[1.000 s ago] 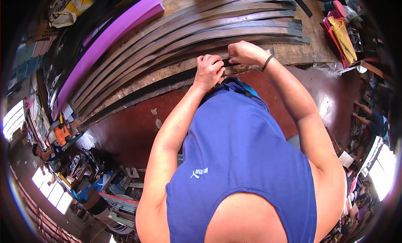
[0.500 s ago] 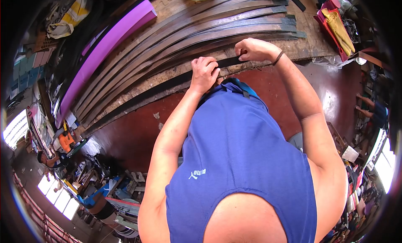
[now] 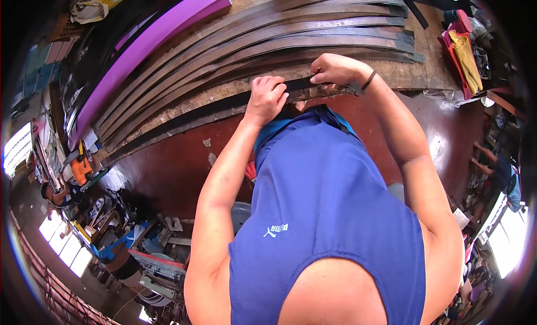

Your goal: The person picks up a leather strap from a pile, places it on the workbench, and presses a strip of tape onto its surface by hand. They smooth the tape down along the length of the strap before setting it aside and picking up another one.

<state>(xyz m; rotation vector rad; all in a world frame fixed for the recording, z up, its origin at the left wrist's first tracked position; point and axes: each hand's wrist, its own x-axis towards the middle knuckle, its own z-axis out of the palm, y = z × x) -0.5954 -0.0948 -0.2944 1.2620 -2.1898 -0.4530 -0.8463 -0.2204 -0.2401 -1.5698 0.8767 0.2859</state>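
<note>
A long black strip (image 3: 224,105) lies along the front edge of the wooden table (image 3: 442,73), a short stretch of it showing between my hands. My left hand (image 3: 267,100) is closed over the strip, its fingers bent and the thumb toward the right. Farther right, the fingers of my right hand (image 3: 338,70) pinch the strip near its right end; part of that end is hidden under the hand. Just behind my hands, several long brown-and-dark strips (image 3: 291,44) lie fanned out side by side across the tabletop.
A purple sheet (image 3: 151,48) curves along the table's left side. At the right end are a yellow glove-like item (image 3: 465,59) and a red container (image 3: 463,22). Red floor (image 3: 184,163) shows below the table edge. Other people are at far left and far right.
The view has shifted, so the tabletop things appear higher and farther right. Both hands stay on the black strip, with the right hand's fingers now turned more downward over its end.
</note>
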